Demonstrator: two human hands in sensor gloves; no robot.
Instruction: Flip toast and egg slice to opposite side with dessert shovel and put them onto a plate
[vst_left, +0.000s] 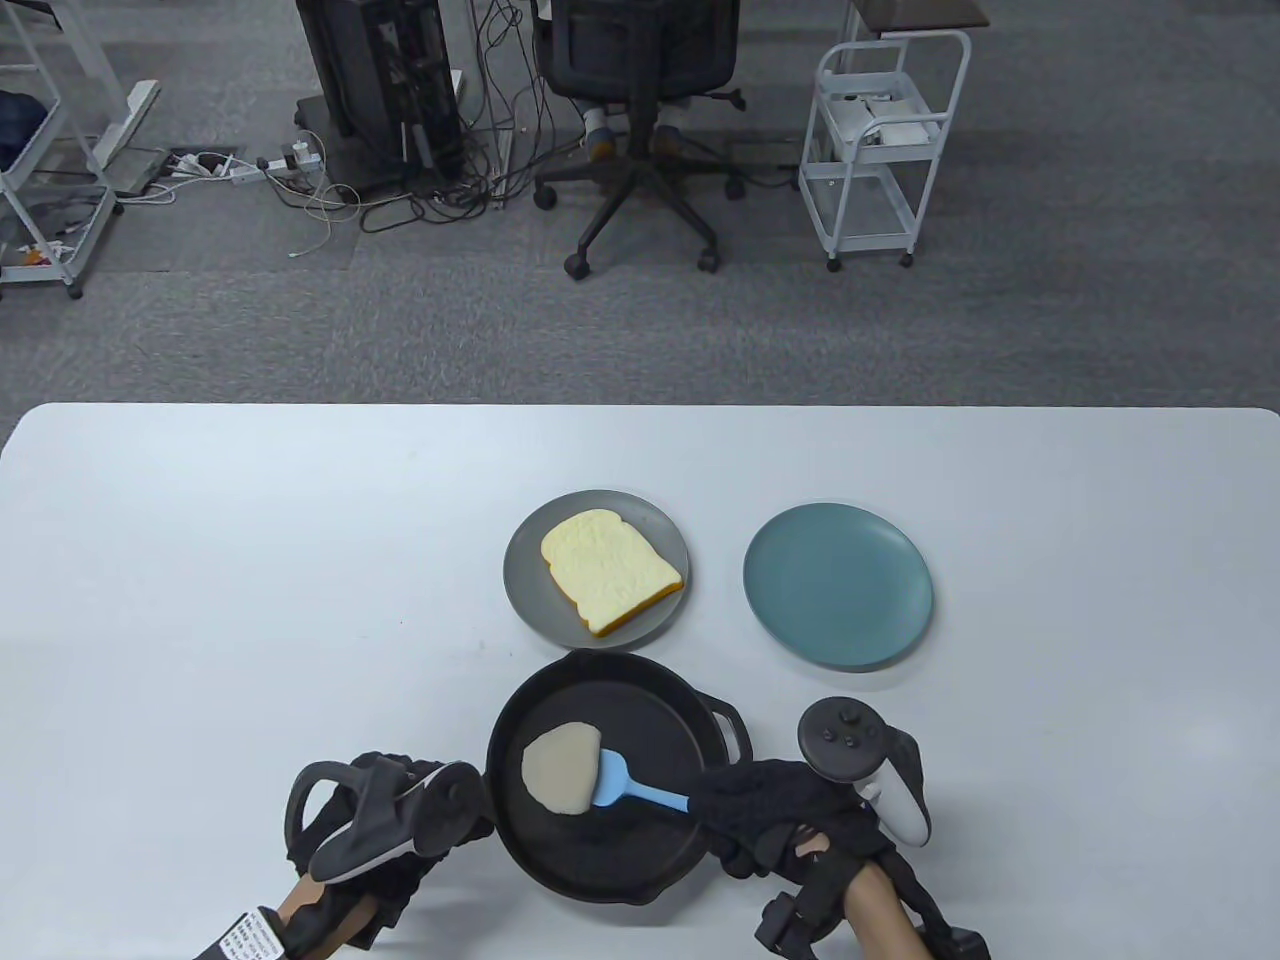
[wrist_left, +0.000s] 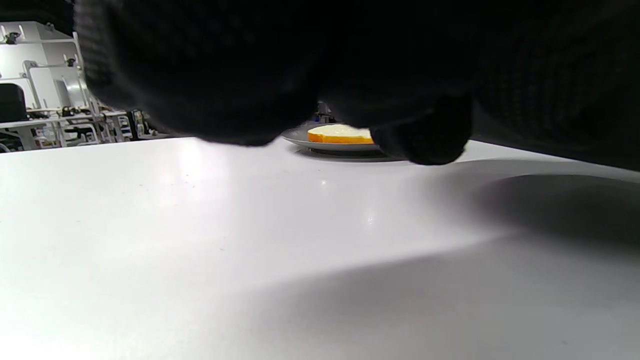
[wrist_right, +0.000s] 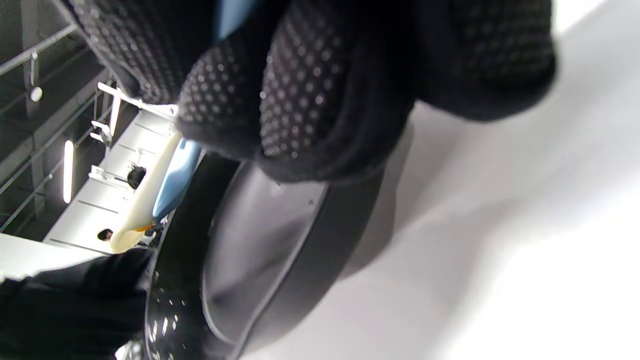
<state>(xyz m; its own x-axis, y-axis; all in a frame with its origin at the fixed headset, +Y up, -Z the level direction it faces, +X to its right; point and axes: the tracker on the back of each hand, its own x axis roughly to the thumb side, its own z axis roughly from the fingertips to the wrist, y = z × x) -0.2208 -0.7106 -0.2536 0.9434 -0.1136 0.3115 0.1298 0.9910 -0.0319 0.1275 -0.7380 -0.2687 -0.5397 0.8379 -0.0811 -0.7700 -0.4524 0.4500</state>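
Right hand (vst_left: 790, 815) is curled tight around the handle of the blue dessert shovel (vst_left: 625, 787), reaching in over the right rim of the black skillet (vst_left: 640, 880), and the blade is tucked right under the near-right edge of the pale egg slice (vst_left: 561, 767), which sits in the left half of the pan. In the right wrist view the dotted glove fingers (wrist_right: 295, 95) are wrapped round the blue handle, with the egg tilted up on the blade against the skillet wall. Left hand (vst_left: 385, 820) sits at the skillet's left edge; its tracker covers the fingers, so I cannot tell whether they grip the pan or just rest there. Beyond the skillet, the toast (vst_left: 610, 572) lies on the grey plate (vst_left: 525, 590), and the teal plate (vst_left: 838, 585) waits just to its right.
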